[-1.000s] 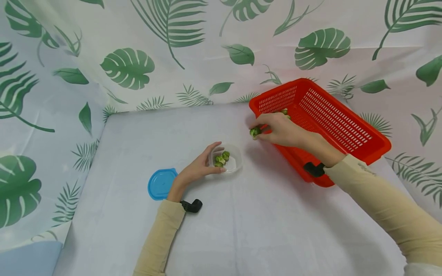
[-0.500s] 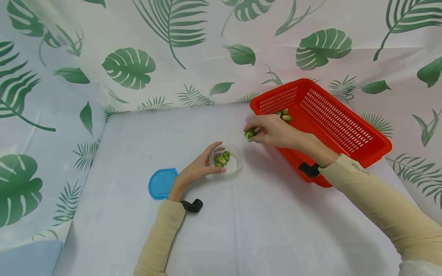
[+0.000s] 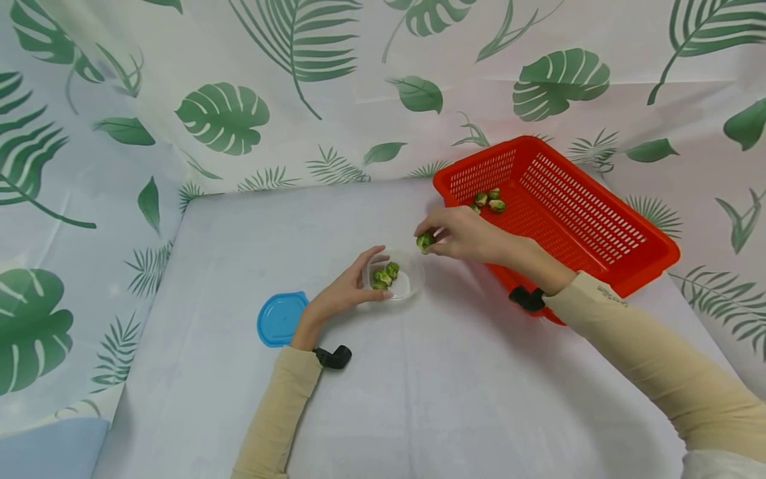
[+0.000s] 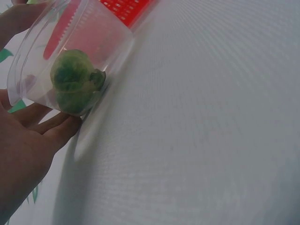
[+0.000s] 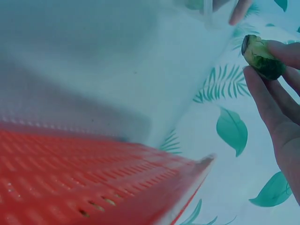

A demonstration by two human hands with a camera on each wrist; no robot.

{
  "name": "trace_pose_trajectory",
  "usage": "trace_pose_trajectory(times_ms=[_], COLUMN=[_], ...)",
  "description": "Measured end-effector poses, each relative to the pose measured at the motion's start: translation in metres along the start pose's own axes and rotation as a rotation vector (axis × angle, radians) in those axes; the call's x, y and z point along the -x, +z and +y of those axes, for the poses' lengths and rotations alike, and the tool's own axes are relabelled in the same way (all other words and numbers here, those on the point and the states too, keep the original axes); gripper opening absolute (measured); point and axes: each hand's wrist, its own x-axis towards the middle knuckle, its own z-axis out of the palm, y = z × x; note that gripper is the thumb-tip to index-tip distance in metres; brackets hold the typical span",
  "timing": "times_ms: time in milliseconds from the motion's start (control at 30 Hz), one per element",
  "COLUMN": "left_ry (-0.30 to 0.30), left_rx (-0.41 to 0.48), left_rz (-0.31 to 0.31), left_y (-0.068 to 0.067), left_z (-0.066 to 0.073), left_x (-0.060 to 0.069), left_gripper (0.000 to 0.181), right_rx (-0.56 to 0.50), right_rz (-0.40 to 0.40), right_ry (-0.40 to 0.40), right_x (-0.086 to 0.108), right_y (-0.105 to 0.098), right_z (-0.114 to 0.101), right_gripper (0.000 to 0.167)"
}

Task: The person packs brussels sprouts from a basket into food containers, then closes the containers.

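One sprout (image 3: 424, 242) now nearer tub (image 3: 407, 284)

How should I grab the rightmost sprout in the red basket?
Probably from above, leaning in from the right, pinching its roundish middle. The rightmost sprout has other sprouts to its left and behind, but open space to its right, and the red basket's walls would hinder a low sideways reach.

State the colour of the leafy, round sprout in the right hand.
The leafy, round sprout is mostly pale to dark green, clearest in the right wrist view.
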Motion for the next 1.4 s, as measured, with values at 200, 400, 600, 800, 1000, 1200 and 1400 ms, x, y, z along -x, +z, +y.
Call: trace_pose_trajectory(times_ms=[200, 400, 600, 800, 1000, 1200, 1400], left_ry=[-0.005, -0.011, -0.013, -0.017, -0.013, -0.016, -0.025], left_rx=[0.000, 0.006, 0.019, 0.020, 0.016, 0.006, 0.019], left_rz=[0.004, 0.002, 0.000, -0.002, 0.000, -0.001, 0.004], left_y=[0.001, 0.001, 0.001, 0.000, -0.001, -0.001, 0.000], left_z=[0.000, 0.000, 0.001, 0.000, 0.000, 0.000, 0.001], left_x=[0.001, 0.002, 0.002, 0.002, 0.002, 0.000, 0.000], left_gripper=[0.094, 0.093, 0.093, 0.092, 0.092, 0.092, 0.093], right_rx=[-0.012, -0.035, -0.038, -0.033, -0.005, 0.005, 0.022], right_rz=[-0.009, -0.035, -0.059, -0.078, -0.094, -0.142, -0.177], right_ry=[-0.031, -0.017, -0.013, -0.034, -0.036, -0.054, -0.068], right_x=[-0.002, -0.004, -0.006, -0.009, -0.013, -0.017, -0.020], right_y=[0.007, 0.015, 0.021, 0.027, 0.034, 0.041, 0.045], right_z=[0.001, 0.000, -0.001, 0.000, 0.000, 0.002, -0.001], right_gripper=[0.028, 0.028, 0.029, 0.028, 0.030, 0.032, 0.032])
